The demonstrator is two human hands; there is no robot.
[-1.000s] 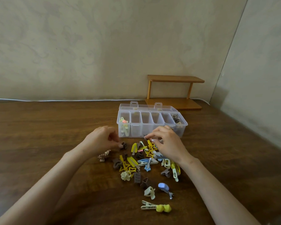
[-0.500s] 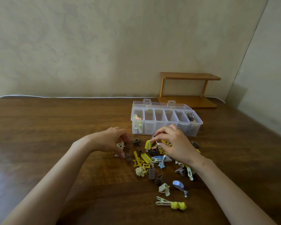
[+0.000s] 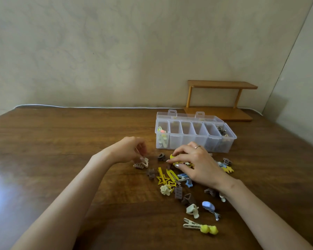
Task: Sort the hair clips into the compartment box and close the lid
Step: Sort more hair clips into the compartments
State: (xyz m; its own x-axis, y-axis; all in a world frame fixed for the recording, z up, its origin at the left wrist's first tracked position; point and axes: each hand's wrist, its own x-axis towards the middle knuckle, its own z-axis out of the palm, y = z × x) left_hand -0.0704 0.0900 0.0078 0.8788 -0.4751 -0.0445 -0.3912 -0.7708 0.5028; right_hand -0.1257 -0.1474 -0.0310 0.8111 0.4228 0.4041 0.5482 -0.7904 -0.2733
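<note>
A clear compartment box (image 3: 195,141) stands open on the wooden table (image 3: 61,145), its lid lying back. Its left cell holds pale clips (image 3: 162,137); its right cell holds dark clips (image 3: 221,131). A pile of hair clips (image 3: 181,184) in yellow, brown, cream and blue lies in front of the box. My left hand (image 3: 128,150) hovers left of the pile, fingertips pinching a cream claw clip (image 3: 145,162). My right hand (image 3: 197,163) rests over the pile's top, fingers closed on a yellow clip (image 3: 175,158).
A small wooden shelf (image 3: 220,100) stands behind the box against the wall. A white cable (image 3: 79,107) runs along the table's back edge. A cream clip with yellow balls (image 3: 201,228) lies nearest me.
My head has turned left, so everything sits further right in view. My left hand picked up a cream claw clip; my right hand closed on a yellow clip in the pile.
</note>
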